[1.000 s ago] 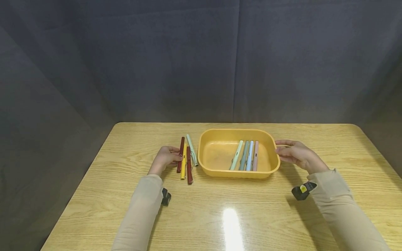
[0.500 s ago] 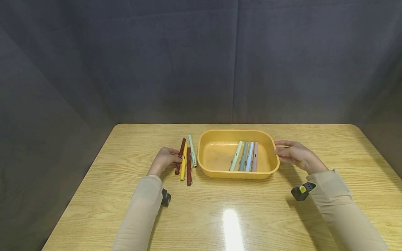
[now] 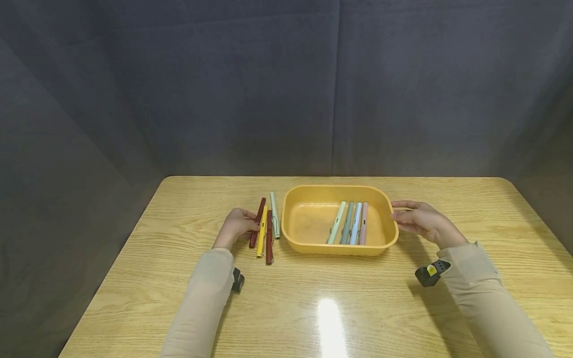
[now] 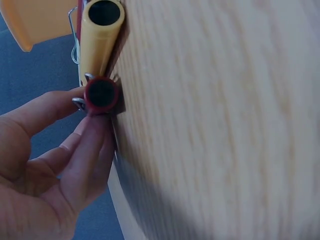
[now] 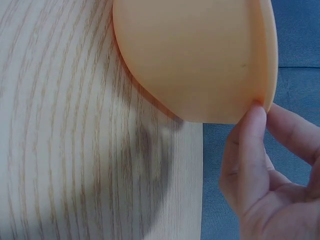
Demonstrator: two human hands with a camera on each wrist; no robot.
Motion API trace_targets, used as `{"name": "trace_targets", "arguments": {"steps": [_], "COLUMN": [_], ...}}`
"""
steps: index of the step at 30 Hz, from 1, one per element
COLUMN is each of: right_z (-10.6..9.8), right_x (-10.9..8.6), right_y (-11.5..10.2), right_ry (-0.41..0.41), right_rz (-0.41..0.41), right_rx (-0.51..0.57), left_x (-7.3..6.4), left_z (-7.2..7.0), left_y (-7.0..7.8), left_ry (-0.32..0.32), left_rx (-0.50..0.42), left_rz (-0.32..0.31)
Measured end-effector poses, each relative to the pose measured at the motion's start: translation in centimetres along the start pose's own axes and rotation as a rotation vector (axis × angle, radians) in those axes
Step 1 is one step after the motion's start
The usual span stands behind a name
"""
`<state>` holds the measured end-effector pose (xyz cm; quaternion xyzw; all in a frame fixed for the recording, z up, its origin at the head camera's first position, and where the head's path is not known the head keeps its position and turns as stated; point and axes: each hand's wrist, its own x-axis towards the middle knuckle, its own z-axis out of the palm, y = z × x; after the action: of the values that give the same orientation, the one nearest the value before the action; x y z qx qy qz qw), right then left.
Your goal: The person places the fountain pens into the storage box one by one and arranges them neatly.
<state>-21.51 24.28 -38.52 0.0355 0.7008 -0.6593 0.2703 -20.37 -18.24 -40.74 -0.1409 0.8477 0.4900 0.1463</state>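
Note:
Near the left of the table my left hand [image 3: 235, 227] pinches a dark red pen [image 3: 257, 237] between thumb and fingers. In the left wrist view the round end of this dark red pen [image 4: 101, 95] faces the camera, its wire clip beside the fingertips. Right beside it lies a yellow pen [image 3: 261, 238], then another dark red pen [image 3: 269, 248] and a pale green pen [image 3: 274, 219]. My right hand [image 3: 421, 221] holds the right rim of a yellow-orange tray [image 3: 304, 247]; in the right wrist view, fingertips [image 5: 256, 117] meet that rim.
Inside the tray, toward its right side, lie a light green pen [image 3: 336, 223], a grey-green pen [image 3: 346, 223], a light blue pen [image 3: 355, 223] and a pink pen [image 3: 364, 223]. The wooden table [image 3: 286, 298] ends at a dark curtain [image 3: 250, 99].
The pinched dark red pen has tilted slightly, its far end leaning right. The pale green pen has turned straighter, its far end shifted right. My right hand stays at the tray.

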Motion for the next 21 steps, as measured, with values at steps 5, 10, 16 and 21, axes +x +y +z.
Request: {"name": "trace_targets", "arguments": {"steps": [5, 10, 16, 21], "right_z": [0.04, 0.05, 0.22, 0.18], "right_x": [-0.04, 0.01, -0.1, -0.12], "right_y": [-0.01, -0.03, -0.18, -0.21], "right_ry": [-0.011, -0.016, -0.014, -0.012], "right_rz": [-0.003, 0.003, 0.004, 0.001], "right_rx": [-0.003, 0.007, 0.004, 0.009], "left_x": [-0.05, -0.19, -0.07, 0.33], "left_z": [0.03, 0.01, 0.0, -0.1], "left_y": [0.06, 0.12, 0.15, -0.15], "left_ry": [0.003, 0.025, 0.024, -0.014], "left_rx": [-0.011, 0.002, 0.005, -0.028], "left_rz": [0.019, 0.023, 0.012, 0.016]}}
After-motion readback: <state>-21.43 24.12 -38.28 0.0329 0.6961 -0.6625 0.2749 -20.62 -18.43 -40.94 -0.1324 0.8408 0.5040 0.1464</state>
